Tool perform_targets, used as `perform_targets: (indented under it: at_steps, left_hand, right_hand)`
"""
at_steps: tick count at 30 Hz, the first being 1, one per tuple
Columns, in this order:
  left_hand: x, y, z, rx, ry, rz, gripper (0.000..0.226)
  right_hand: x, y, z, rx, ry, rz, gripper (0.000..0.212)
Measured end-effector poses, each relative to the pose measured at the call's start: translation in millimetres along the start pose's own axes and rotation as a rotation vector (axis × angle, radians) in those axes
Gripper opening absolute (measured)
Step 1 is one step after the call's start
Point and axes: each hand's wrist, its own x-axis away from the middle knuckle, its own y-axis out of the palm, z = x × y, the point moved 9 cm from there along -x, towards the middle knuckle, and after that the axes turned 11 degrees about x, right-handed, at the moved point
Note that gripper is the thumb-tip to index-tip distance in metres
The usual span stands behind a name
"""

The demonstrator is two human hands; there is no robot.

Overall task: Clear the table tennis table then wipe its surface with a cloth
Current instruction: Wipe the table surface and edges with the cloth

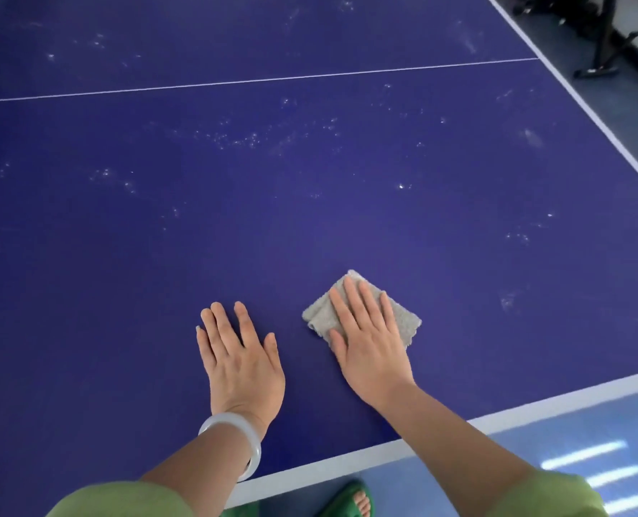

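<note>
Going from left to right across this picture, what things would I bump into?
left hand → grey cloth → black stand on the floor past the table

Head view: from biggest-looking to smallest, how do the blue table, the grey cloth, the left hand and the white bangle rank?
1. Table: fills most of the view.
2. Left hand and cloth: about alike; the right hand covers part of the cloth, so no ranking between them.
3. Bangle: smallest.

No text or number is readable on the bench (310, 225). The dark stand (604, 39) beyond its far right corner seems too blurred to tell.
</note>
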Motion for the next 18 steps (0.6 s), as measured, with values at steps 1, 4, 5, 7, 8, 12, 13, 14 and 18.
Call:
perform_targets:
  at_steps: [1, 4, 5, 7, 8, 12, 13, 14, 18]
  left_hand:
    - [0, 0, 0, 0.002, 0.002, 0.000, 0.070]
    - [1, 3, 0, 0.005, 0.011, -0.007, 0.064]
    - [1, 4, 0, 0.006, 0.010, -0.013, 0.063]
    - [1, 5, -2, 0.005, 0.002, -0.033, 0.068]
    - [1, 6, -2, 0.003, 0.001, -0.036, 0.068]
    - [2, 6, -2, 0.029, 0.014, -0.035, 0.068]
    - [2, 6, -1, 0.039, 0.017, -0.039, 0.068]
    - [2, 6, -2, 0.043, 0.016, -0.044, 0.068]
    - [2, 6, -3, 0.058, 0.018, -0.042, 0.068]
  right_hand:
    - [6, 1, 23, 0.021, 0.019, 0.001, 0.060]
    - [27, 5, 131, -0.019, 0.451, -0.033, 0.059]
    - [38, 7, 157, -0.061, 0.616, -0.060, 0.058]
    - [56, 8, 167, -0.121, 0.811, -0.077, 0.059]
    - [60, 8, 153, -0.134, 0.841, -0.067, 0.059]
    - [71, 0, 36, -0.091, 0.612, 0.020, 0.059]
    - [77, -1, 6, -0.072, 0.497, 0.032, 0.059]
    - [85, -2, -16, -0.065, 0.375, 0.039, 0.058]
    - [119, 4, 12, -0.054, 0.188, 0.033, 0.056]
